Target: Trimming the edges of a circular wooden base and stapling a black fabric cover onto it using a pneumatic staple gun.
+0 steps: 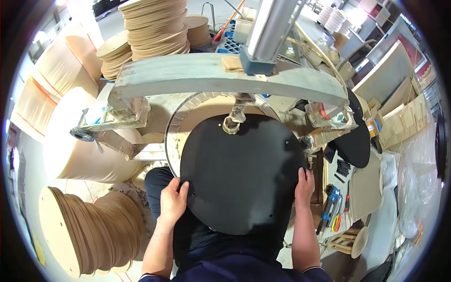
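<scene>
A large black rounded panel point(239, 188) with small holes near its edge lies over my lap, its far part under the machine's crossbar. My left hand point(174, 201) grips the panel's left edge, thumb near a small hole. On the opposite edge my right hand point(304, 185) is closed, with fingers along the rim. A tape-wrapped fitting with a ring-shaped end point(231, 125) hangs over the panel's far edge; whether it touches cannot be seen. Beneath the panel, a round pale disc with a segmented rim point(172, 141) partly shows.
A grey curved crossbar point(188, 77) on a metal post point(268, 37) spans ahead, with wrapped arms at both ends. Stacked wooden discs point(155, 28) stand behind; more discs point(103, 230) lie at left. Right of me are pliers point(336, 223), a blue tool point(331, 191) and a wooden stool point(359, 242).
</scene>
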